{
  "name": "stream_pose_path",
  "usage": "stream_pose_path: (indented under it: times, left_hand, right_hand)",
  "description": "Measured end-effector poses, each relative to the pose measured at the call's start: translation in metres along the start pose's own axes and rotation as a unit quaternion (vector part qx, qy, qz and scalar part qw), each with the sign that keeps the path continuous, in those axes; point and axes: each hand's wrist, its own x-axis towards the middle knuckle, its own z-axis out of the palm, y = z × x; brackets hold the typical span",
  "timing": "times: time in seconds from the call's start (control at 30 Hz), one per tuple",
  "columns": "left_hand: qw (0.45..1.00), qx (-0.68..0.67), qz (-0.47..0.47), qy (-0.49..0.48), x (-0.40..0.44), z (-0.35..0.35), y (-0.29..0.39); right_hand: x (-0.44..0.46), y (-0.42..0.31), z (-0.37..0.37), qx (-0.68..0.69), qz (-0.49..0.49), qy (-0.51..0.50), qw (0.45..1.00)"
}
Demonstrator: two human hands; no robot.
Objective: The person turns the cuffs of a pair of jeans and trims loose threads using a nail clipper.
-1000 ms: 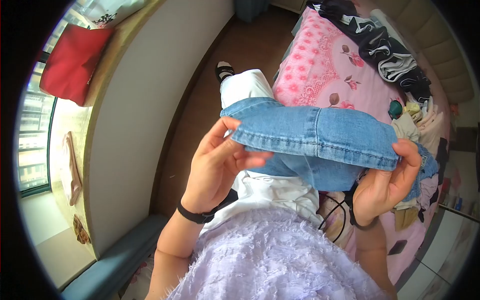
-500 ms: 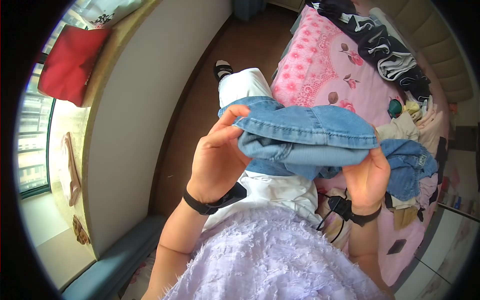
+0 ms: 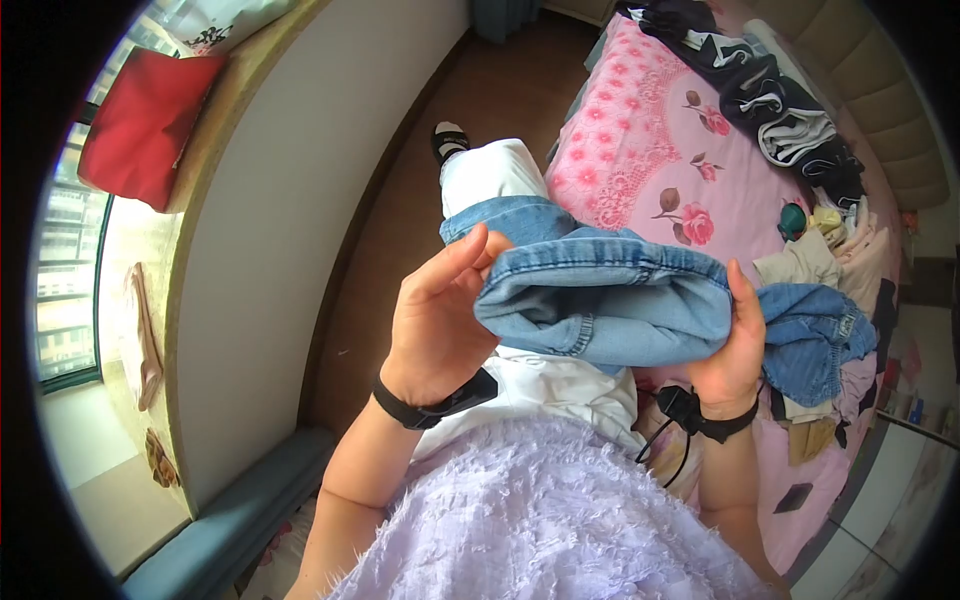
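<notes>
A pair of light-blue jeans [image 3: 620, 345] is held up over my lap, with the hem of one leg facing me as a wide, open loop. My left hand [image 3: 440, 310] is closed on the left end of this hem, its thumb up and the fingers partly hidden behind the denim. At the right end, my right hand [image 3: 735, 345] grips the hem with its thumb along the outer edge. More blue denim lies across my white trousers [image 3: 495, 175] behind the held hem.
To the right is a bed with a pink floral sheet [image 3: 640, 130]. Dark clothes [image 3: 770, 100] lie along its far side. Another bunch of denim [image 3: 815, 340] and pale clothes [image 3: 800, 260] lie nearer. At left, a red bag [image 3: 150, 125] rests on the window ledge.
The hem has tilted and opened toward me, so the inside of the leg now shows. Both hands keep hold, and my right hand has shifted slightly left.
</notes>
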Motion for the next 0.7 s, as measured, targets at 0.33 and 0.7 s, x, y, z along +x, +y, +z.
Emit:
stream_pose_path:
  times: [0.33,0.7]
  left_hand:
    - [0.998,-0.018,0.055,0.040,0.003,0.000,0.001]
    - [0.763,0.604,0.231,0.018,-0.011,0.022,0.004]
  right_hand:
    - [-0.001,0.004,0.006,0.003,-0.017,-0.057,0.998]
    - [-0.003,0.020,0.024,-0.127,0.025,-0.050,0.990]
